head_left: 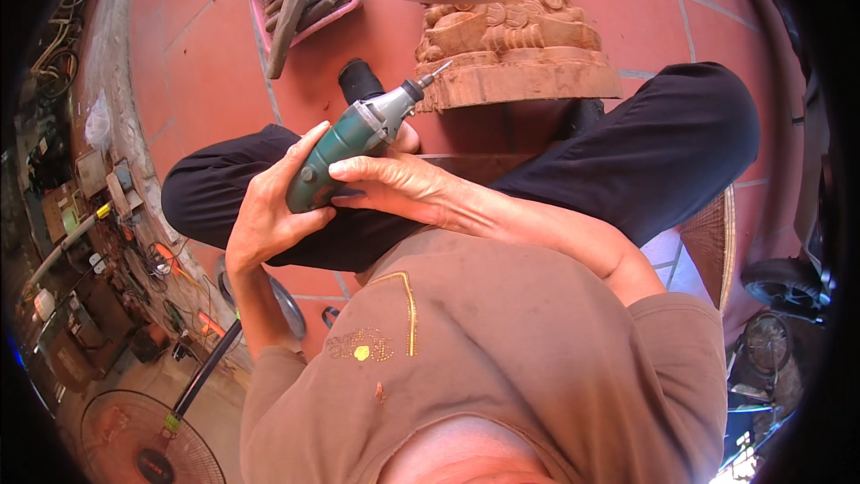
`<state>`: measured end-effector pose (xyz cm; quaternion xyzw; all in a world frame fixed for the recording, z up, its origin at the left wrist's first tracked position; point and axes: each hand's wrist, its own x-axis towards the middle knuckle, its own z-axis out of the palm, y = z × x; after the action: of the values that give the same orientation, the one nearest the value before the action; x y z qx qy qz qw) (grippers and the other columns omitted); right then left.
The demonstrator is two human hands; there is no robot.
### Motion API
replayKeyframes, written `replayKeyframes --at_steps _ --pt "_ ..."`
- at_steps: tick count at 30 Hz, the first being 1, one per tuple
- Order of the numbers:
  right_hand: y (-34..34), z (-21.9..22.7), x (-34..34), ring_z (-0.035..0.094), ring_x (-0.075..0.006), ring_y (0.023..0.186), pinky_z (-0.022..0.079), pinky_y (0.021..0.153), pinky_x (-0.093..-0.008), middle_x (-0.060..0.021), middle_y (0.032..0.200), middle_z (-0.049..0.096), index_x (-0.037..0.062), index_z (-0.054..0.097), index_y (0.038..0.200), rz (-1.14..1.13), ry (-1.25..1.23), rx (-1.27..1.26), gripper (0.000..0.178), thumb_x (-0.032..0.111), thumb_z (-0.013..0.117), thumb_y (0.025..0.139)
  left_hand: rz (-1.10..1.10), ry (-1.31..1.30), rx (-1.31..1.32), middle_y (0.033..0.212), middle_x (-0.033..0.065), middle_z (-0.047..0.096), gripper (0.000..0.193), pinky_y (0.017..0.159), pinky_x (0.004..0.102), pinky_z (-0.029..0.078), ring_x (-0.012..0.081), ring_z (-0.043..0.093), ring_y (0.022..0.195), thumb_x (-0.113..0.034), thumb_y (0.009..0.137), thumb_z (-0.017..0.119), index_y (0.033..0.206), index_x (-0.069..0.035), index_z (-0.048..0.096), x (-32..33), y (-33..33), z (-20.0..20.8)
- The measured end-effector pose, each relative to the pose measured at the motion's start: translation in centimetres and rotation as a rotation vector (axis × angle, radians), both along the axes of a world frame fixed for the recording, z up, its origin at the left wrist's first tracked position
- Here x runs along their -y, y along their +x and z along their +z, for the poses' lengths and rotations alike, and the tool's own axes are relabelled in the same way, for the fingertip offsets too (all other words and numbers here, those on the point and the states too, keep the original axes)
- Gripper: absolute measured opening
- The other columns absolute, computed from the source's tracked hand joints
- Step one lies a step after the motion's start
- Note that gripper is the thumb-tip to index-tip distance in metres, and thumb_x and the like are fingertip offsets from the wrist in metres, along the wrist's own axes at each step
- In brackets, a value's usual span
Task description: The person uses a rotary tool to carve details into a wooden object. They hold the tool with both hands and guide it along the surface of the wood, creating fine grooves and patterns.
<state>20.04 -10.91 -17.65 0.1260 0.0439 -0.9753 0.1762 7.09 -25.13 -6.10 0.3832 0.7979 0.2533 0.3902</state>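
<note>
A green die grinder (pixel 333 159) with a silver-grey nose is held in front of my lap, tilted so its thin metal bit (pixel 439 70) points up and to the right. My left hand (pixel 264 206) wraps round the back and left side of its body. From the right, my right hand (pixel 403 186) grips the body too, thumb lying on top; its other fingers are partly hidden. Beyond the bit stands a carved wooden piece (pixel 515 45) with rounded relief on a thick base. Its upper part is blurred.
A pink basket (pixel 333 18) of wooden-handled tools stands at the far left, with a long wood strip (pixel 296 13) across it. My bent legs flank the carving on red floor tiles (pixel 202 63). A fan (pixel 152 448) is at the lower left, below clutter along the wall. A woven hat-like edge (pixel 717 242) shows at right.
</note>
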Motion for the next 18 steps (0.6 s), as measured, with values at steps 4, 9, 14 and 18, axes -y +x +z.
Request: replayKeyframes --at_steps 4,9,14,18 --pt "0.2 -0.2 0.2 0.051 -0.0241 0.139 0.035 0.124 -0.0552 -0.0100 0.141 0.059 0.0075 0.061 0.134 0.020 -0.031 0.064 0.044 0.016 0.080 0.095 -0.021 -0.033 0.049 0.138 0.0207 0.065 0.097 0.107 0.0399 0.049 0.0328 0.066 0.124 -0.006 0.066 0.078 0.157 -0.007 0.046 0.0 -0.7 0.1" --pt "0.7 0.0 -0.4 0.049 -0.0249 0.142 0.033 0.126 -0.0563 -0.0106 0.143 0.058 0.0055 0.056 0.141 0.031 -0.023 0.050 0.052 0.017 0.080 0.095 -0.055 -0.077 0.090 0.138 0.0186 0.066 0.097 0.109 0.0377 0.047 0.0284 0.065 0.125 -0.007 0.065 0.079 0.156 -0.004 0.047 -0.3 -1.3 0.3" --pt "1.1 -0.6 -0.6 0.041 -0.0280 0.148 0.029 0.125 -0.0587 -0.0115 0.152 0.050 0.0087 0.046 0.150 0.042 -0.064 0.025 0.069 0.020 0.083 0.093 -0.108 -0.083 0.125 0.140 0.0201 0.065 0.099 0.110 0.0384 0.046 0.0334 0.065 0.127 -0.010 0.062 0.080 0.155 -0.003 0.048 -1.3 -1.7 0.1" --pt "1.4 -0.2 -1.0 0.049 -0.0263 0.143 0.035 0.124 -0.0565 -0.0120 0.148 0.056 0.0060 0.053 0.146 0.028 -0.119 0.068 0.058 0.014 0.080 0.095 -0.159 -0.052 0.143 0.142 0.0210 0.063 0.098 0.110 0.0391 0.046 0.0341 0.065 0.128 -0.010 0.061 0.080 0.154 -0.002 0.049 -1.6 -1.9 -0.2"
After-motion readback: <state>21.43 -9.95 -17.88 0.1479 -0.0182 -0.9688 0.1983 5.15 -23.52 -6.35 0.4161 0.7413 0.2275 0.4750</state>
